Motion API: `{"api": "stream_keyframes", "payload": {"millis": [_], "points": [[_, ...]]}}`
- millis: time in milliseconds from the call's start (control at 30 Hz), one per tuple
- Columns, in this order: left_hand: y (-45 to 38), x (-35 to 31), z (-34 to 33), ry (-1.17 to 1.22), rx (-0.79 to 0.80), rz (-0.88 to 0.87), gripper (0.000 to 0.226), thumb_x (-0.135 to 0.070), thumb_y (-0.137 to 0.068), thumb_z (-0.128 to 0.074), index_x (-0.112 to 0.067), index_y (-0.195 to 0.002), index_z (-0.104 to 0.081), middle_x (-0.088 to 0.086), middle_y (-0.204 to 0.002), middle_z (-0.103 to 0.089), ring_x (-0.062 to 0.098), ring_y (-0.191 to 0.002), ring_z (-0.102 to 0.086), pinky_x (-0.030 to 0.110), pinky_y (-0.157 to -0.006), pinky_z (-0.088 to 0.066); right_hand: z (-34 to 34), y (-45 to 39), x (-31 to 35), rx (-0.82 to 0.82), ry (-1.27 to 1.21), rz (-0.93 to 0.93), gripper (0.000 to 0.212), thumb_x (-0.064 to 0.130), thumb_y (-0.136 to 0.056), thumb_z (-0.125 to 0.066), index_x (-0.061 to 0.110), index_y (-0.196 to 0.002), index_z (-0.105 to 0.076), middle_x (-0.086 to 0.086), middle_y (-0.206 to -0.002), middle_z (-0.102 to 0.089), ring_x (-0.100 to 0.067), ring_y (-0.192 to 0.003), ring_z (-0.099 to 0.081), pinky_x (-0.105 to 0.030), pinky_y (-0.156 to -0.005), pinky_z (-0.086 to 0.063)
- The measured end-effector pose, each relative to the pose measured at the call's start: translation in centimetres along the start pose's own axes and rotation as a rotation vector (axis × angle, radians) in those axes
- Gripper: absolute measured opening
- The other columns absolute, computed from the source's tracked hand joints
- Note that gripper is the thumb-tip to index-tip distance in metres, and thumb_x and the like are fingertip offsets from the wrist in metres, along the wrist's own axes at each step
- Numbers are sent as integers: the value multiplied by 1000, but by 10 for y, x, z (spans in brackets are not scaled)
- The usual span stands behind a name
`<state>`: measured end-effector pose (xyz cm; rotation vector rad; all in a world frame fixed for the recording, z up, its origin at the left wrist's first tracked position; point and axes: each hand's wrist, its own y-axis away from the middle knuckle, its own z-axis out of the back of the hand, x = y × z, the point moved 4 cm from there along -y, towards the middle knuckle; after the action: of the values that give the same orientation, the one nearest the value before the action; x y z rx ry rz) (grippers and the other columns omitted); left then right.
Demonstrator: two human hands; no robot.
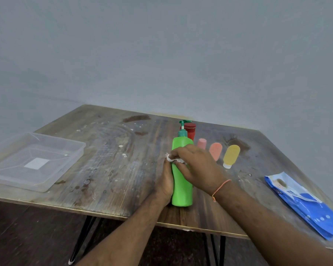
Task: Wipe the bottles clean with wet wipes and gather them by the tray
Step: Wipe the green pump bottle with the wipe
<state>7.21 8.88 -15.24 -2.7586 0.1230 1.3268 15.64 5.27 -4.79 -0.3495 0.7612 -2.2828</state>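
Worn wooden table [112,169] on thin black legs is standing against a plain grey wall [161,45], its top showing scuffs, pale specks and dark stains. Nearest the front edge, a green pump bottle [182,189] is standing upright on the table, a little right of centre. Left hand [166,181] is curling round the bottle's left side, gripping it low on the body and steadying it. Right hand [197,166], with an orange thread [220,189] on its wrist, is reaching across the bottle's front, its fingers curled and pressing a crumpled white wipe [173,159] against the bottle's upper left side. At the near right edge, a blue and white pack of wet wipes [304,204] is lying flat, well apart from the bottles. At the left, a clear plastic tray [0,175] is sitting on the table, with a white label showing through its base, well apart from the green bottle. Further back, right of the hands, three small bottles are lying in a row: a yellow one [231,155] with a white cap, an orange one [215,150] and a pink one [201,144], each partly hidden by the right hand except the yellow. Behind the green bottle's dark green pump [183,127], a red bottle [191,131] is standing, mostly hidden.
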Motion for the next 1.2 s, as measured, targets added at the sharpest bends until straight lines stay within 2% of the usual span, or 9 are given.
{"api": "stream_keyframes", "payload": {"millis": [167,367,467,700,800,900,967,1100,1200], "points": [[4,2,1,-16,62,42,68,-50,-113,-21,-12,-92,-74,9,-83,-74,20,-82,-75,34,-74,-62,-6,30,8,6,-31,-28,17,20,-92,-70,24,-109,-71,3,-101,-73,-19,-95,-68,-39,-76,-56],[3,1,3,-48,79,107,65,-60,-104,-33,-8,-98,-71,16,-84,-71,25,-77,-71,32,-69,-59,-15,64,17,-12,-95,-46,18,17,-94,-71,24,-110,-71,6,-105,-73,-15,-97,-67,-33,-82,-55],[0,1,-1,9,70,152,74,-69,-88,-44,-1,-103,-70,20,-84,-71,28,-72,-71,33,-65,-60,-19,80,25,-9,-130,-17,15,16,-97,-72,24,-109,-72,9,-105,-73,-13,-98,-66,-30,-83,-55],[1,11,0,55,191,182,88,-77,-90,-34,-1,-105,-75,23,-86,-69,33,-63,-66,35,-60,-56,-16,111,34,-55,-198,55,18,7,-97,-75,21,-107,-70,8,-106,-71,-15,-97,-68,-26,-87,-55],[0,11,2,19,224,159,90,-79,-92,-32,-2,-107,-76,23,-88,-69,33,-62,-67,34,-60,-55,-15,120,28,-77,-217,23,28,2,-92,-78,22,-109,-71,9,-110,-72,-13,-102,-70,-26,-89,-56],[0,10,1,8,193,162,90,-78,-89,-33,1,-105,-75,23,-85,-70,31,-61,-67,33,-57,-57,-16,124,18,-115,-227,-24,22,6,-95,-78,21,-110,-73,11,-113,-74,-11,-104,-72,-28,-88,-58],[-2,13,4,-2,169,160,91,-77,-89,-34,2,-108,-74,24,-87,-71,30,-65,-68,33,-60,-58,-15,124,10,-136,-236,-55,18,7,-97,-75,21,-109,-74,14,-115,-74,-9,-105,-72,-29,-88,-59],[-5,14,9,-38,118,137,92,-82,-84,-44,0,-110,-77,26,-97,-73,32,-78,-72,37,-72,-60,-10,114,-2,-180,-230,-123,29,-1,-91,-77,22,-109,-74,15,-115,-75,-1,-107,-68,-18,-94,-54],[-5,13,12,-83,54,113,85,-83,-83,-51,-9,-116,-79,27,-115,-75,35,-95,-75,46,-90,-58,-6,99,-14,-263,-247,-187,20,11,-94,-71,24,-109,-73,11,-112,-76,0,-104,-69,-18,-91,-56]]}}
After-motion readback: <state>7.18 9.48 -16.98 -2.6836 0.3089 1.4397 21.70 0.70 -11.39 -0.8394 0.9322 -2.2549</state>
